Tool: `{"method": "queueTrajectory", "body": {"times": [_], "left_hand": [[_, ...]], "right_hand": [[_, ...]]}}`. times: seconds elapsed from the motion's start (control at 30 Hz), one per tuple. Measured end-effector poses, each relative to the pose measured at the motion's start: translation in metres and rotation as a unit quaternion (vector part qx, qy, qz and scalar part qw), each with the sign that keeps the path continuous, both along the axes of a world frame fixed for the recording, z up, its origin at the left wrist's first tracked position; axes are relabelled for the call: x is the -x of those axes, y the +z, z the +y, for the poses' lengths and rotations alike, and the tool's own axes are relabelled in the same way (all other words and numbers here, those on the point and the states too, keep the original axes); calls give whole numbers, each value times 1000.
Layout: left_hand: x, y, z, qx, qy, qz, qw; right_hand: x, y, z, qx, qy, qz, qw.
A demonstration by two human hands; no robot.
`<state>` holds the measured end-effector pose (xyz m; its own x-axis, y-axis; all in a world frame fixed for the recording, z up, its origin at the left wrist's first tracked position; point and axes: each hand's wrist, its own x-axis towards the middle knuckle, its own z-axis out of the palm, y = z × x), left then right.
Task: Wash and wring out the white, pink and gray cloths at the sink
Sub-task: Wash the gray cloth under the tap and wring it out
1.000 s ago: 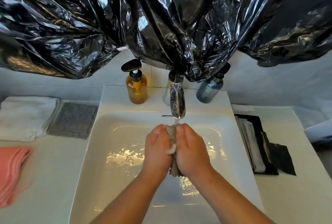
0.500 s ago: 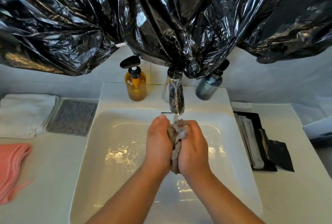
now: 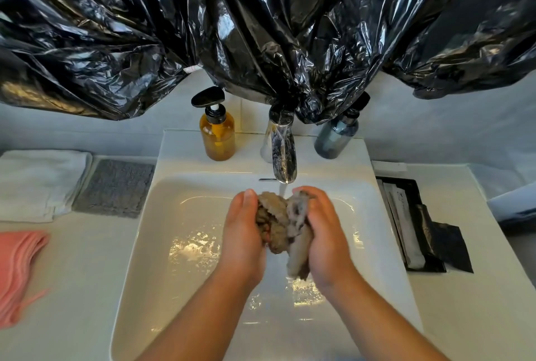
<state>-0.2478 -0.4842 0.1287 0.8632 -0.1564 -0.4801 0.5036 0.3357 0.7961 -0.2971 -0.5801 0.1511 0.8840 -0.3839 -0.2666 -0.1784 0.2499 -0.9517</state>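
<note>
Head view: left hand [image 3: 242, 233] and right hand [image 3: 324, 233] squeeze a sodden, crumpled gray cloth [image 3: 280, 224].

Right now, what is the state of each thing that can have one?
Chrome tap: running.
Crumpled gray cloth: wet, bunched under the stream.
Left hand: holds the cloth.
Right hand: grips the cloth.
White sink basin: wet.
Folded white cloths: stacked.
Pink cloths: stacked.
Amber pump bottle: upright.
</note>
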Motion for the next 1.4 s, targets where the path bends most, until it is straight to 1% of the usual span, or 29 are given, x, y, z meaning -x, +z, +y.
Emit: {"method": "queueTrajectory", "body": {"times": [0.03,0.1,0.13,0.17,0.2,0.23,0.3,0.33,0.4,0.47,0.53,0.57,0.6,0.63,0.7,0.73,0.77,0.83,0.9,1.0,1.07,1.1,1.2,1.27,1.3,1.33,1.4], "left_hand": [[1,5,-5,-23,-15,-21,999],[6,13,-12,-85,-55,-64,993],[8,14,-12,-116,-70,-89,987],[10,16,-11,-134,-93,-109,981],[12,15,-10,-139,-120,-119,976],[15,13,-8,-136,-155,-123,971],[20,2,-4,-128,-224,-97,961],[22,-4,-1,-129,-241,-67,960],[21,-10,4,-99,-237,0,967],[16,-12,9,-4,-196,74,978],[10,-8,14,92,-167,132,973],[7,-2,15,133,-158,151,967],[5,3,15,154,-152,161,963],[2,5,15,164,-142,161,963],[-6,8,14,124,-107,132,978],[-10,10,12,101,-79,119,985],[-15,9,10,85,-44,116,989],[-18,11,2,63,10,108,992],[-11,14,-5,14,0,72,997],[4,9,-12,-76,-47,-23,996],[10,11,-12,-118,-80,-63,988],[13,10,-12,-123,-95,-77,985],[18,15,-6,-101,-149,-69,981],[24,14,0,-107,-190,-78,973],[26,13,4,-93,-194,-84,973],[26,12,7,-73,-183,-77,978],[19,7,10,-27,-114,-33,993]], "right_hand": [[3,-4,8,67,5,8,998],[4,-7,17,221,-9,26,975],[1,-6,17,265,-29,30,963],[-4,-2,16,281,-40,35,958],[-10,3,13,283,-39,41,958],[-14,7,8,262,-37,39,964],[-23,16,-3,167,-44,18,985],[-26,20,-9,113,-51,7,992],[-26,26,-20,17,-50,-10,999],[-21,30,-25,-38,-12,-17,999],[-17,29,-27,-46,0,-7,999],[-15,28,-28,-41,-9,-5,999],[-14,28,-29,-15,-21,-3,1000],[-13,27,-30,34,-28,6,999],[-8,31,-29,149,-7,48,988],[-4,32,-25,186,12,76,980],[0,30,-20,206,36,101,973],[11,27,0,200,63,124,970],[17,19,20,188,37,108,976],[12,9,29,237,-35,92,967],[0,9,23,257,-42,86,962],[-5,10,18,263,-35,83,961],[-20,16,5,246,-35,73,966],[-27,15,-5,232,-56,79,968],[-28,12,-10,204,-75,81,973],[-27,12,-13,161,-91,78,980],[-17,11,-14,65,-94,64,991]]}}
